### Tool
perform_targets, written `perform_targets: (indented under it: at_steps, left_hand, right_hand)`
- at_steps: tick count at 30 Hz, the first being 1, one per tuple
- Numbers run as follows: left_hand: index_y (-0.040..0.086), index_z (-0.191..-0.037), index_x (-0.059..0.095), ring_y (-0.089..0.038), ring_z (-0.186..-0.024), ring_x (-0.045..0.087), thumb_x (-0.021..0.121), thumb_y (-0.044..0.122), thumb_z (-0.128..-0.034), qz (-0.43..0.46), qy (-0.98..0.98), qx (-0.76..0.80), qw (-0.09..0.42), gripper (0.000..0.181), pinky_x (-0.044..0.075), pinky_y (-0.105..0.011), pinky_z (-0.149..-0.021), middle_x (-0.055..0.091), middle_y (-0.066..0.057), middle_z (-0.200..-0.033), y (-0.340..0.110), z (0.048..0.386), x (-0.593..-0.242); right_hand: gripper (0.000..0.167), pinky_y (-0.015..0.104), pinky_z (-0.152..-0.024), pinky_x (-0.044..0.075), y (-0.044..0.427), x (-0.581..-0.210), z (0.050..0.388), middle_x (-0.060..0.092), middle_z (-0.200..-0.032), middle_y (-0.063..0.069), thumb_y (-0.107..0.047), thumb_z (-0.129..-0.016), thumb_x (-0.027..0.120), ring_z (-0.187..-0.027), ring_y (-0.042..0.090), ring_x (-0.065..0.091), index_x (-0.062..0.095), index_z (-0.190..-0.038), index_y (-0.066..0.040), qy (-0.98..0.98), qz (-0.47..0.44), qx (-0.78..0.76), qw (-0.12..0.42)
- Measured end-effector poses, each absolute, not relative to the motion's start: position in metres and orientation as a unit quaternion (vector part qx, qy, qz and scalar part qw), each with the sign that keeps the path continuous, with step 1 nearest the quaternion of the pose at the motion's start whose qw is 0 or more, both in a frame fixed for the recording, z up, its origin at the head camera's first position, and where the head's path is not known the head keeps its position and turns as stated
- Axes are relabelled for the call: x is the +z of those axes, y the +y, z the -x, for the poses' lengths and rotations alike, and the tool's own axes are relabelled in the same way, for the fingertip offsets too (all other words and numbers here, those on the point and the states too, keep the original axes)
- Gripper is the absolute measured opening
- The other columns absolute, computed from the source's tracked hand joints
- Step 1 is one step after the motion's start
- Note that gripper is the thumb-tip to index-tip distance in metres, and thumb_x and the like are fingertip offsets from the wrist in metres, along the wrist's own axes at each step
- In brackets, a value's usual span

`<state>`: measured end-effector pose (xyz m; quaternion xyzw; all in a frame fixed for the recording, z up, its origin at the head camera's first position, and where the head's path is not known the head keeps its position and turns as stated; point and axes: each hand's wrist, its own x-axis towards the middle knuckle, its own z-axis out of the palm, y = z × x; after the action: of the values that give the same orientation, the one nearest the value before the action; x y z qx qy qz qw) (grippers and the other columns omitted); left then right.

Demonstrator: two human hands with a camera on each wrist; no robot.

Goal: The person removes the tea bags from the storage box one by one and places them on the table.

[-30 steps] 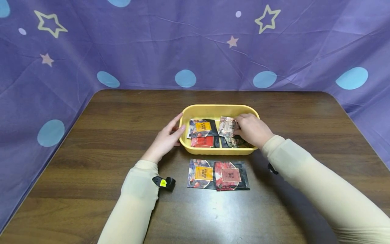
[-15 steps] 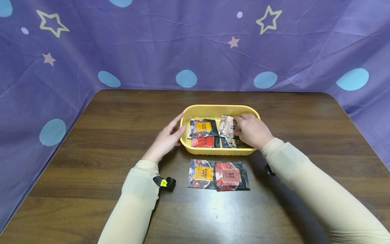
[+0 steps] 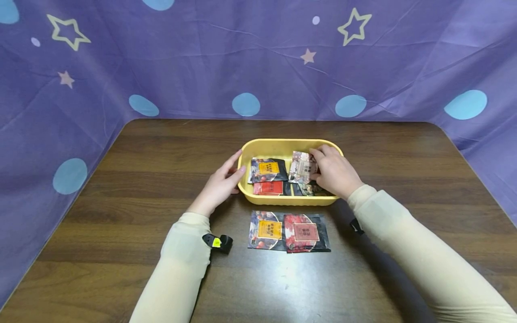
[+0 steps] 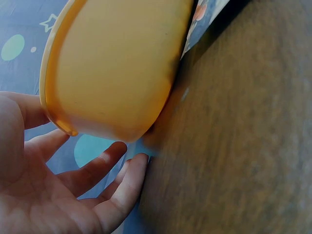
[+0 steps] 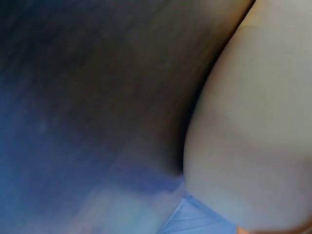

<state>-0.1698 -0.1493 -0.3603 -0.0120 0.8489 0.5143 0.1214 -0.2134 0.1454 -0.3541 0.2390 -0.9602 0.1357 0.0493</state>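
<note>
A yellow plastic tub (image 3: 292,200) holds several flat printed packets. My left hand (image 3: 216,188) is at its left end, thumb over the rim and the other fingers spread outside, as the left wrist view shows. Inside the tub my right hand (image 3: 337,172) pinches the right edge of a pale patterned packet (image 3: 302,167); its fingertips are partly hidden. Also in the tub lie a packet with an orange label (image 3: 268,168), a red-labelled packet (image 3: 269,188) and a greenish packet (image 3: 310,189) partly under the pale one. The right wrist view is blurred and filled by skin.
In front of the tub, a packet with an orange label (image 3: 269,229) and a red packet (image 3: 305,233) lie side by side, slightly overlapping, on the brown wooden table (image 3: 161,161). A purple curtain (image 3: 210,58) with stars and dots hangs behind and at the sides.
My right hand has shifted slightly within the tub, its index finger lifting a little, and the pale packet has tilted slightly. The left hand and the packets on the table stay put.
</note>
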Motion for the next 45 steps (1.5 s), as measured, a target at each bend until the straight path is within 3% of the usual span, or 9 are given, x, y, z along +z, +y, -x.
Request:
perform_targets:
  at_steps: [9, 16, 18, 25, 30, 41, 45]
  left_hand:
    - [0.039, -0.157, 0.023, -0.034, -0.117, 0.058, 0.046, 0.041, -0.1042, 0.014, 0.846, 0.520, 0.119, 0.058, 0.057, -0.042, -0.091, 0.046, -0.020, -0.138, -0.149, 0.169, -0.359]
    - [0.040, -0.157, 0.022, -0.034, -0.117, 0.057, 0.046, 0.042, -0.1042, 0.017, 0.846, 0.518, 0.122, 0.058, 0.056, -0.043, -0.092, 0.046, -0.020, -0.138, -0.150, 0.168, -0.357]
    - [0.040, -0.157, 0.022, -0.034, -0.117, 0.058, 0.046, 0.042, -0.1042, 0.015, 0.847, 0.517, 0.121, 0.058, 0.057, -0.043, -0.091, 0.046, -0.020, -0.137, -0.150, 0.168, -0.356]
    - [0.040, -0.157, 0.022, -0.034, -0.117, 0.057, 0.046, 0.042, -0.1042, 0.015, 0.846, 0.519, 0.123, 0.058, 0.056, -0.043, -0.092, 0.046, -0.020, -0.138, -0.149, 0.167, -0.357]
    - [0.040, -0.157, 0.022, -0.034, -0.117, 0.057, 0.045, 0.041, -0.1044, 0.016, 0.846, 0.518, 0.124, 0.058, 0.056, -0.043, -0.092, 0.046, -0.020, -0.137, -0.149, 0.167, -0.356]
    - [0.039, -0.157, 0.022, -0.033, -0.115, 0.058, 0.045, 0.041, -0.1044, 0.017, 0.848, 0.515, 0.123, 0.058, 0.057, -0.042, -0.091, 0.048, -0.019, -0.135, -0.147, 0.167, -0.356]
    - [0.038, -0.157, 0.023, -0.033, -0.114, 0.059, 0.046, 0.040, -0.1044, 0.016, 0.849, 0.514, 0.121, 0.058, 0.057, -0.041, -0.090, 0.049, -0.020, -0.135, -0.146, 0.166, -0.355]
  right_hand:
    - [0.050, 0.049, -0.081, 0.051, 0.147, -0.353, 0.211, 0.058, -0.116, 0.013, -0.019, -0.084, 0.080, -0.094, 0.029, 0.061, 0.060, -0.128, -0.006, -0.959, -0.230, 0.163, 0.022]
    - [0.048, 0.054, -0.089, 0.052, 0.147, -0.349, 0.212, 0.069, -0.121, 0.011, -0.024, -0.088, 0.076, -0.105, 0.030, 0.066, 0.060, -0.130, -0.011, -0.957, -0.230, 0.179, -0.002]
    - [0.046, 0.054, -0.087, 0.052, 0.147, -0.348, 0.211, 0.070, -0.118, 0.011, -0.024, -0.089, 0.075, -0.102, 0.031, 0.067, 0.060, -0.131, -0.013, -0.957, -0.224, 0.187, -0.007]
    - [0.042, 0.055, -0.085, 0.052, 0.150, -0.350, 0.211, 0.071, -0.116, 0.012, -0.020, -0.090, 0.073, -0.098, 0.032, 0.068, 0.062, -0.130, -0.014, -0.951, -0.223, 0.214, -0.001]
    - [0.042, 0.054, -0.091, 0.051, 0.153, -0.351, 0.211, 0.070, -0.121, 0.012, -0.020, -0.091, 0.073, -0.105, 0.033, 0.066, 0.063, -0.131, -0.015, -0.945, -0.218, 0.244, 0.003]
    - [0.036, 0.052, -0.095, 0.049, 0.156, -0.352, 0.210, 0.071, -0.116, 0.017, -0.013, -0.087, 0.076, -0.110, 0.035, 0.066, 0.063, -0.121, -0.006, -0.913, -0.181, 0.364, 0.016]
    - [0.031, 0.042, -0.082, 0.051, 0.156, -0.352, 0.209, 0.074, -0.109, 0.014, -0.010, -0.085, 0.077, -0.095, 0.029, 0.067, 0.065, -0.114, -0.006, -0.902, -0.185, 0.389, 0.033]
